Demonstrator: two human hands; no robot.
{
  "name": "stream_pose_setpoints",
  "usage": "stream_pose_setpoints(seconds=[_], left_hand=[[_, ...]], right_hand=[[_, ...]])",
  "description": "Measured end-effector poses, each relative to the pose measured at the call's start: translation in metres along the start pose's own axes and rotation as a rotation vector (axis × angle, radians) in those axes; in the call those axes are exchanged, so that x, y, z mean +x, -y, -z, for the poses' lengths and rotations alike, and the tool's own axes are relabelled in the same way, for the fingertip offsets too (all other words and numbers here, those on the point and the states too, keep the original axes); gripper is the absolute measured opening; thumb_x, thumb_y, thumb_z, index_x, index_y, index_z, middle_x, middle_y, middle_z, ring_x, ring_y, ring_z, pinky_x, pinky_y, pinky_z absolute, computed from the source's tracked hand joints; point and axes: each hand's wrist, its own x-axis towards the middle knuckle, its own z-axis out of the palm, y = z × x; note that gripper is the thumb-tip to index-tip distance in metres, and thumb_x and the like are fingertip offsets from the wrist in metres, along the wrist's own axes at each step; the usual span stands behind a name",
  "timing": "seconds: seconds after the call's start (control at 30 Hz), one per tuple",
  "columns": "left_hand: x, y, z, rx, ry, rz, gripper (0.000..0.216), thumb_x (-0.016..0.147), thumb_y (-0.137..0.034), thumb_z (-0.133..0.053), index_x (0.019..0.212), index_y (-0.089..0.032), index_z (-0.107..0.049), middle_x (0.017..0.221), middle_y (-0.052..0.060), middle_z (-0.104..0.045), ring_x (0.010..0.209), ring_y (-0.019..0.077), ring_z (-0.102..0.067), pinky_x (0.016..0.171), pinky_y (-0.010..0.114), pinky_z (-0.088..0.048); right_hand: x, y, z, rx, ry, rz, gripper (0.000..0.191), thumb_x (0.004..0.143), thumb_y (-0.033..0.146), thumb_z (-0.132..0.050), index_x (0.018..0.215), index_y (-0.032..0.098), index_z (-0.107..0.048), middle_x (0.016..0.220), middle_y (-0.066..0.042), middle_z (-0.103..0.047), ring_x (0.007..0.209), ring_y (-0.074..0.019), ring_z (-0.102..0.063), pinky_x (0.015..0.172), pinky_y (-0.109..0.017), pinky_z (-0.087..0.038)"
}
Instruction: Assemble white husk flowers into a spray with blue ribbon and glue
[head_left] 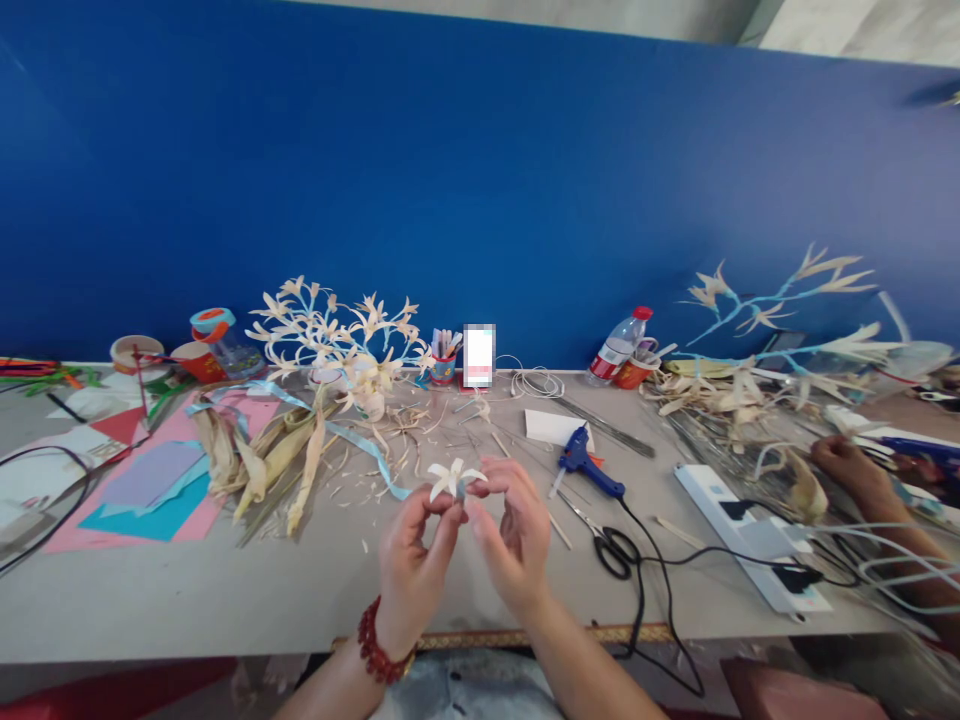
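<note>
A small cream-white craft flower (451,477) with narrow pointed petals is held up above the front middle of the table. Pinched fingers of my left hand (416,555) grip it from below, on the left side. My right hand (514,530) has its thumb and fingertips closed at the flower's right side and base. The fingers hide most of the flower's base, where a bit of pale blue shows. Beyond my hands, blue-stemmed branches of similar flowers (367,350) stand at the back left. Right of my hands lie a blue glue gun (589,460) and black-handled scissors (615,552).
Dried husks (281,450) and coloured paper sheets (150,490) cover the left. A white power strip (750,545) with cables lies at right, near another person's hand (851,475). A bottle (616,345), a pen cup (444,368) and a phone (479,357) stand by the blue wall.
</note>
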Motion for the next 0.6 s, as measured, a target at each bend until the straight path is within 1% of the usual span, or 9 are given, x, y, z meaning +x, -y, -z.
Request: stream_pose_setpoints(seconds=[0.13,0.27,0.4,0.5,0.6], left_hand=[[0.000,-0.006,-0.001,-0.101,0.117,0.054,0.006,0.084,-0.025,-0.065,0.083,-0.020,-0.066,0.076,0.000,-0.064,0.071,0.0121,-0.059,0.069,0.021,-0.046],[0.001,-0.007,-0.002,-0.240,0.185,0.079,0.006,0.087,-0.022,-0.062,0.084,-0.021,-0.066,0.074,-0.002,-0.063,0.072,0.0105,-0.057,0.071,0.020,-0.045],[0.001,-0.004,0.000,-0.291,0.215,0.098,0.007,0.088,-0.021,-0.061,0.084,-0.020,-0.067,0.073,-0.001,-0.062,0.072,0.0109,-0.056,0.071,0.021,-0.044],[0.002,-0.003,0.000,-0.310,0.215,0.105,0.007,0.087,-0.021,-0.062,0.084,-0.019,-0.068,0.073,0.000,-0.063,0.072,0.0119,-0.056,0.071,0.023,-0.043],[0.001,-0.003,0.001,-0.364,0.223,0.123,0.005,0.086,-0.020,-0.063,0.085,-0.020,-0.068,0.073,0.000,-0.063,0.070,0.0122,-0.055,0.070,0.024,-0.043]], right_hand=[[0.000,-0.004,0.005,0.087,0.007,-0.127,0.006,0.084,0.019,-0.057,0.089,0.022,-0.058,0.088,-0.004,-0.055,0.089,-0.0212,-0.054,0.080,-0.036,-0.044],[0.005,-0.008,0.005,0.233,0.109,-0.291,0.009,0.083,0.025,-0.061,0.092,0.022,-0.061,0.093,-0.004,-0.056,0.090,-0.0204,-0.054,0.080,-0.034,-0.044],[0.006,-0.012,0.002,0.392,0.132,-0.413,0.010,0.080,0.029,-0.067,0.084,0.022,-0.063,0.088,-0.003,-0.056,0.084,-0.0187,-0.054,0.075,-0.031,-0.045],[0.005,-0.013,0.001,0.447,0.126,-0.446,0.013,0.077,0.032,-0.070,0.083,0.022,-0.065,0.087,-0.003,-0.056,0.083,-0.0184,-0.053,0.072,-0.030,-0.046],[0.004,-0.012,0.000,0.516,0.140,-0.483,0.013,0.077,0.032,-0.071,0.082,0.021,-0.067,0.089,-0.003,-0.054,0.077,-0.0163,-0.054,0.060,-0.026,-0.048]])
